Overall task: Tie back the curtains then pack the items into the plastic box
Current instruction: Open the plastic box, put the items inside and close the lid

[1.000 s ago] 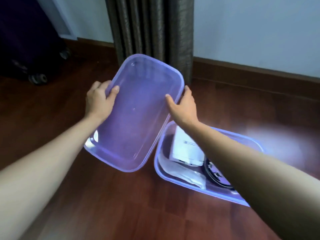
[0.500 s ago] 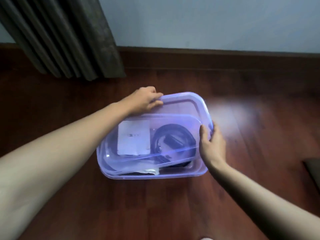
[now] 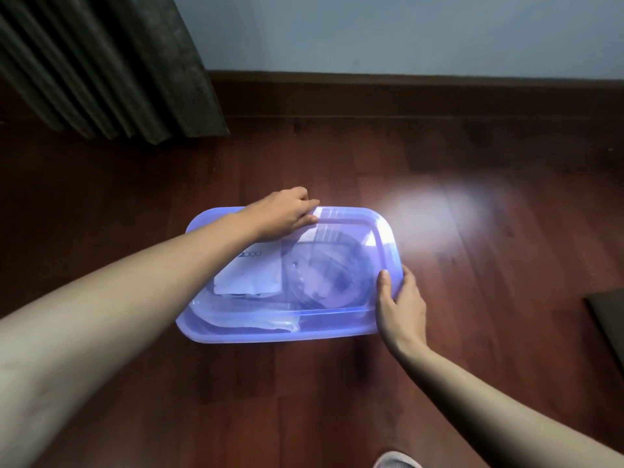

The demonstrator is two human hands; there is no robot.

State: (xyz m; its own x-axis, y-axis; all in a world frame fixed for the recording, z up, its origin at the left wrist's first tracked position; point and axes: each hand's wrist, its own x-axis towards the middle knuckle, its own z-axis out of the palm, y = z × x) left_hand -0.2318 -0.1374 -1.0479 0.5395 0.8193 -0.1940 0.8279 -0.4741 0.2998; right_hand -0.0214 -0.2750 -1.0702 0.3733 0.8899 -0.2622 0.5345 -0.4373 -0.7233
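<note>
Curtain (image 3: 101,62) hangs far left. Left hand (image 3: 283,214) reaches over, fingers curled on the far rim of the lid (image 3: 351,224), which sits on the box (image 3: 270,334), centre of the floor (image 3: 337,400), a white card (image 3: 250,275) showing through. Right hand (image 3: 401,305) pinches the lid's right edge, thumb on top. Thin plastic, I'd say: light, slightly flexible, slick on the flats, so hold and press at rims and corners.
</note>
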